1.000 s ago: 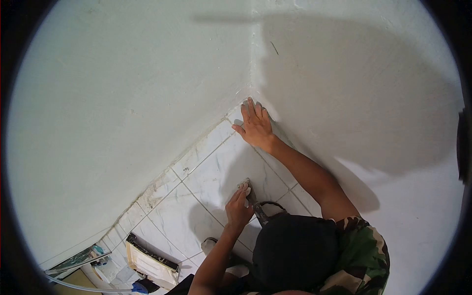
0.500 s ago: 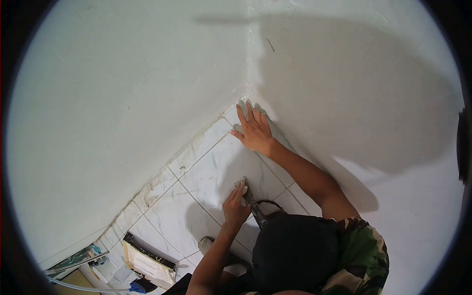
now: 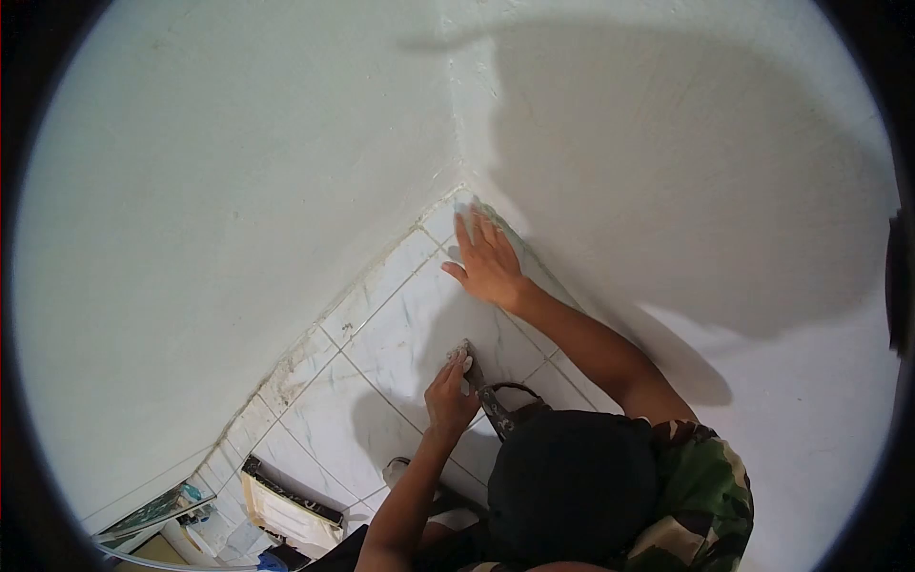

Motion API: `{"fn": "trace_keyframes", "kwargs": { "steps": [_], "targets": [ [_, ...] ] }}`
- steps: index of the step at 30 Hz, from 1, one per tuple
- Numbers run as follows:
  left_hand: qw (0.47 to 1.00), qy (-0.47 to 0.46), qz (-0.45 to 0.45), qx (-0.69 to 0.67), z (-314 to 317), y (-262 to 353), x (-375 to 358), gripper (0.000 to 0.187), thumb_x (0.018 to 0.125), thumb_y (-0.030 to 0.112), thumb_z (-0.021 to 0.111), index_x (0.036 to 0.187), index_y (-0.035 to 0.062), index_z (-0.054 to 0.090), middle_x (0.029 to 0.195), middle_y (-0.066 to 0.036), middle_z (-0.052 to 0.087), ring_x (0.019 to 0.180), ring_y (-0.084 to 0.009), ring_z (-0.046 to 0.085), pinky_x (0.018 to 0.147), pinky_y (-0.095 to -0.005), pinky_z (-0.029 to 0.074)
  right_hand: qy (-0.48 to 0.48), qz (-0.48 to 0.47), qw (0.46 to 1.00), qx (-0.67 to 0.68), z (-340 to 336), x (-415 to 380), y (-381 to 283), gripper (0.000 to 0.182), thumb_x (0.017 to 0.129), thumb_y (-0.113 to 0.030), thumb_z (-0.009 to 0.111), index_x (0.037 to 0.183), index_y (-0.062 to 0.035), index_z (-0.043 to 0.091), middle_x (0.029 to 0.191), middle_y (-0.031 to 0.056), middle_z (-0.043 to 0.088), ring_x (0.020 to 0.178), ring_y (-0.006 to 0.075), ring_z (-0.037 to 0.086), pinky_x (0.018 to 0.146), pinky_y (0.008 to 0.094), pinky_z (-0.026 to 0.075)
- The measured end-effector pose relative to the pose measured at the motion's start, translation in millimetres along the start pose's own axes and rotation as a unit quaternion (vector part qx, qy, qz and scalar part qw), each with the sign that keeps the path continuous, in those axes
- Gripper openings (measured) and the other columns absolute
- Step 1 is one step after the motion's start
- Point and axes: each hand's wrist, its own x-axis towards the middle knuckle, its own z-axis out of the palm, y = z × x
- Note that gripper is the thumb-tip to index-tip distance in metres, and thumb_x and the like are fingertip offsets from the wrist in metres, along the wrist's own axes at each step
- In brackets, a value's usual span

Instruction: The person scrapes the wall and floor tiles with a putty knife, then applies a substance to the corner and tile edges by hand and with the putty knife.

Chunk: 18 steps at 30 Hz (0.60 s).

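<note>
My right hand [image 3: 491, 265] reaches into the corner with its fingers stretched out, over the narrow border tile [image 3: 440, 221] and beside the right wall. Nothing shows in it. My left hand [image 3: 450, 398] is lower, close over the white marbled floor tiles [image 3: 405, 319], its fingers closed on a pale crumbly lump [image 3: 460, 353]. Right beside those fingers lies a dark, long, white-spattered object [image 3: 496, 412], whose kind I cannot tell. A black cap [image 3: 572, 477] hides what is below it.
Plain pale walls [image 3: 238, 191] meet at the corner, with a rough joint along the floor. At lower left are a dark-edged tray-like frame [image 3: 291, 505], a blue object [image 3: 283, 558] and a pale curved tube [image 3: 181, 562]. A shoe [image 3: 396, 469] stands near my left forearm.
My right hand has drawn slightly back from the corner, its fingers still stretched. My left hand has shifted a little to the left with the pale lump. The view has moved slightly.
</note>
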Motion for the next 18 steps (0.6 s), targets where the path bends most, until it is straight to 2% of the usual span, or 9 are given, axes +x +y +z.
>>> {"fn": "trace_keyframes", "kwargs": {
  "steps": [1, 5, 7, 8, 10, 11, 13, 17, 18],
  "targets": [
    [1.000, 0.006, 0.021, 0.006, -0.4, -0.1, 0.7, 0.057, 0.065, -0.003, 0.073, 0.121, 0.0012, 0.064, 0.122, -0.018, 0.067, 0.114, -0.0317, 0.065, 0.095, -0.0383, 0.054, 0.031, -0.070, 0.997, 0.008, 8.9, 8.2, 5.0, 0.087, 0.097, -0.055, 0.048, 0.150, 0.0094, 0.024, 0.155, 0.0342, 0.023, 0.147, 0.0440, 0.019, 0.117, 0.0488, 0.022],
    [1.000, -0.004, 0.006, 0.001, -4.4, 4.0, 3.1, 0.056, 0.065, -0.003, 0.073, 0.120, 0.0010, 0.064, 0.122, -0.019, 0.067, 0.115, -0.0317, 0.065, 0.096, -0.0380, 0.054, 0.049, -0.027, 0.998, 0.039, 26.7, -0.1, 12.5, 0.087, 0.097, -0.055, 0.048, 0.149, 0.0105, 0.026, 0.157, 0.0328, 0.019, 0.148, 0.0431, 0.017, 0.119, 0.0501, 0.020],
    [1.000, -0.005, 0.014, 0.011, -2.9, 1.4, 4.9, 0.056, 0.065, -0.002, 0.073, 0.121, 0.0005, 0.064, 0.121, -0.019, 0.067, 0.114, -0.0318, 0.065, 0.095, -0.0383, 0.054, -0.102, 0.107, 0.986, -0.080, 1.5, -33.5, -11.9, 0.085, 0.097, -0.054, 0.048, 0.148, 0.0112, 0.029, 0.156, 0.0336, 0.021, 0.148, 0.0435, 0.019, 0.118, 0.0518, 0.021],
    [1.000, -0.004, 0.013, 0.012, -3.5, 1.9, 5.7, 0.056, 0.065, -0.002, 0.073, 0.121, 0.0005, 0.064, 0.121, -0.019, 0.067, 0.114, -0.0318, 0.065, 0.095, -0.0383, 0.054, -0.102, 0.106, 0.986, -0.079, -17.3, -40.8, -22.9, 0.085, 0.097, -0.054, 0.048, 0.148, 0.0112, 0.029, 0.156, 0.0336, 0.021, 0.148, 0.0435, 0.019, 0.118, 0.0518, 0.021],
    [1.000, -0.006, -0.006, 0.015, -3.6, 5.1, 4.9, 0.057, 0.066, -0.002, 0.073, 0.122, -0.0001, 0.063, 0.120, -0.020, 0.067, 0.113, -0.0323, 0.065, 0.094, -0.0385, 0.054, -0.308, 0.198, 0.930, -0.040, -47.4, -51.3, -38.8, 0.084, 0.097, -0.054, 0.048, 0.146, 0.0119, 0.032, 0.155, 0.0345, 0.023, 0.147, 0.0441, 0.021, 0.118, 0.0524, 0.021],
    [1.000, -0.006, -0.006, 0.014, -2.3, 5.1, 5.7, 0.057, 0.066, -0.002, 0.073, 0.122, -0.0001, 0.063, 0.120, -0.020, 0.067, 0.113, -0.0323, 0.065, 0.094, -0.0385, 0.054, -0.309, 0.198, 0.929, -0.042, -41.2, -49.8, -34.4, 0.084, 0.097, -0.054, 0.048, 0.146, 0.0119, 0.032, 0.155, 0.0345, 0.023, 0.147, 0.0441, 0.021, 0.118, 0.0524, 0.021],
    [1.000, -0.010, -0.002, 0.011, -1.7, 3.2, 1.4, 0.059, 0.066, -0.002, 0.073, 0.124, -0.0006, 0.061, 0.120, -0.020, 0.067, 0.113, -0.0328, 0.065, 0.093, -0.0388, 0.055, -0.087, 0.042, 0.995, 0.004, -19.8, -43.4, -21.7, 0.083, 0.097, -0.054, 0.048, 0.145, 0.0118, 0.034, 0.154, 0.0357, 0.025, 0.146, 0.0454, 0.022, 0.119, 0.0523, 0.020],
    [1.000, -0.012, 0.013, 0.024, -1.1, 1.5, 2.3, 0.061, 0.066, -0.001, 0.073, 0.125, -0.0006, 0.061, 0.120, -0.020, 0.067, 0.113, -0.0331, 0.065, 0.093, -0.0388, 0.055, 0.015, -0.098, 0.994, 0.038, 18.7, 15.8, 8.7, 0.083, 0.098, -0.052, 0.047, 0.149, 0.0102, 0.027, 0.157, 0.0329, 0.019, 0.147, 0.0443, 0.019, 0.121, 0.0512, 0.017],
    [1.000, -0.012, 0.010, 0.019, -2.8, 3.8, 4.5, 0.061, 0.066, -0.001, 0.073, 0.125, -0.0005, 0.061, 0.120, -0.020, 0.067, 0.113, -0.0333, 0.065, 0.093, -0.0389, 0.055, 0.019, -0.084, 0.996, 0.036, 27.9, 17.8, 18.3, 0.083, 0.099, -0.050, 0.047, 0.150, 0.0097, 0.022, 0.159, 0.0310, 0.016, 0.149, 0.0422, 0.016, 0.121, 0.0502, 0.015]
  ]
}}
